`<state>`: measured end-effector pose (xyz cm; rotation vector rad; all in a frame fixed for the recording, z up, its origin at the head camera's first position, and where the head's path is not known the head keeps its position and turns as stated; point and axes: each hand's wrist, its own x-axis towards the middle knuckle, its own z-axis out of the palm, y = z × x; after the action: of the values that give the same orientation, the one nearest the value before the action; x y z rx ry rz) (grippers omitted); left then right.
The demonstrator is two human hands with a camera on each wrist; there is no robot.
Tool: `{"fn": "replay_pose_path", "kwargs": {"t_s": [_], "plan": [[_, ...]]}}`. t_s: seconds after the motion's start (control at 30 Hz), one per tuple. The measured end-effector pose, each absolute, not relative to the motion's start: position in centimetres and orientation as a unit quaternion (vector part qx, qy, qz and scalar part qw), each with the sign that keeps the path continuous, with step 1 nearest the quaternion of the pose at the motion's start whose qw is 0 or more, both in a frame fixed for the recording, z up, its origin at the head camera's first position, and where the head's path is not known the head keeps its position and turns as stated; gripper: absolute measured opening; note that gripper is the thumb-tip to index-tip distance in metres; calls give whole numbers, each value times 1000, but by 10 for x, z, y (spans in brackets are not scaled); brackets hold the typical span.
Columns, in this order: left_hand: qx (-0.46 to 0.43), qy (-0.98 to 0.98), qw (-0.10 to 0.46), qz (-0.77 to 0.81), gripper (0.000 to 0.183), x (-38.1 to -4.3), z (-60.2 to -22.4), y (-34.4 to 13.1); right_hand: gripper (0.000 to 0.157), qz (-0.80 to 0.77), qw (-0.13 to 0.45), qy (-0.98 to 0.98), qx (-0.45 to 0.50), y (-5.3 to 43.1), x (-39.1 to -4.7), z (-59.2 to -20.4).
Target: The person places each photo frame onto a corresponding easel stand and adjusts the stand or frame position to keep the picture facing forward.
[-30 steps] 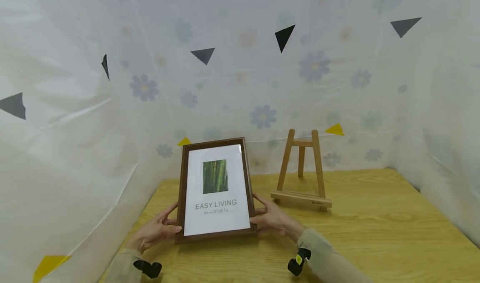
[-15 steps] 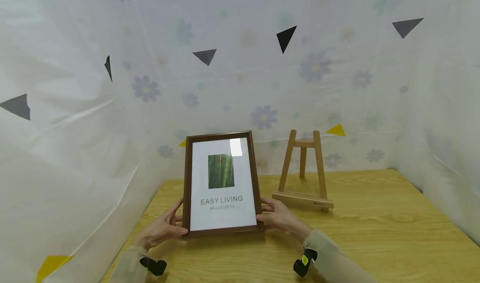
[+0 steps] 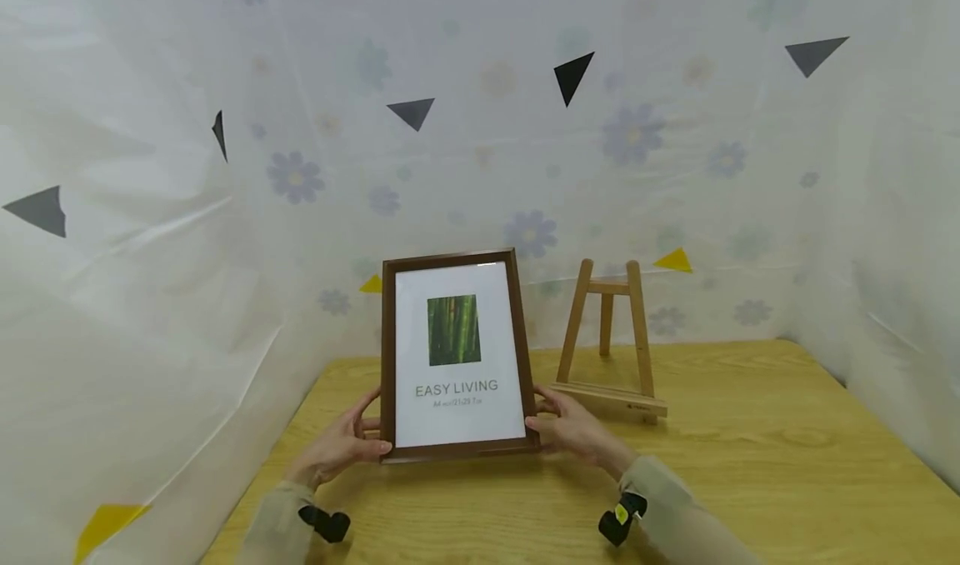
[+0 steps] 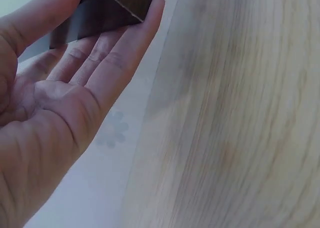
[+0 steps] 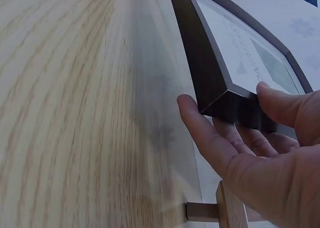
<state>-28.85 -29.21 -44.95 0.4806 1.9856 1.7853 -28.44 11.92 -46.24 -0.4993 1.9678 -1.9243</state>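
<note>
A dark brown picture frame (image 3: 461, 419) is held up over the table, tilted slightly back, its white sheet reading EASY LIVING below a green picture. My left hand (image 3: 341, 447) grips its lower left side, thumb in front and fingers behind. At the lower right side my right hand (image 3: 576, 428) grips it the same way. The left wrist view shows the frame's corner (image 4: 117, 10) between thumb and fingers. In the right wrist view the frame's other corner (image 5: 220, 100) sits between thumb and fingertips. A small wooden easel (image 3: 641, 323) stands just right of the frame.
The wood-grain table (image 3: 750, 440) extends to the right and in front of the easel. White flowered sheeting (image 3: 465, 182) with dark and yellow triangles hangs behind and along both sides. The easel's lower ledge (image 3: 615, 399) lies close to my right hand.
Both hands have raised the picture frame a little and shifted it to the right, nearer the easel. The grip is the same, and the easel has stayed put.
</note>
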Motion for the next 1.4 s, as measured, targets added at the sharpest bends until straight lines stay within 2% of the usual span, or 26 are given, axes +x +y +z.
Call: {"fn": "replay_pose_path", "kwargs": {"t_s": [0.17,0.33,0.73,1.0,1.4], "plan": [[176,728,193,634,92,-289,-453,-283,77,-682,172,691,-165,126,-285,-463],[173,742,175,624,87,-293,-455,-274,78,-673,148,709,-149,133,-286,-460],[164,768,159,598,90,-295,-450,-259,80,-675,127,710,-155,142,-289,-456],[141,787,131,587,90,-296,-447,-247,75,-622,83,770,-118,147,-287,-453],[124,801,98,578,84,-300,-448,-229,76,-639,78,759,-96,157,-283,-453]]}}
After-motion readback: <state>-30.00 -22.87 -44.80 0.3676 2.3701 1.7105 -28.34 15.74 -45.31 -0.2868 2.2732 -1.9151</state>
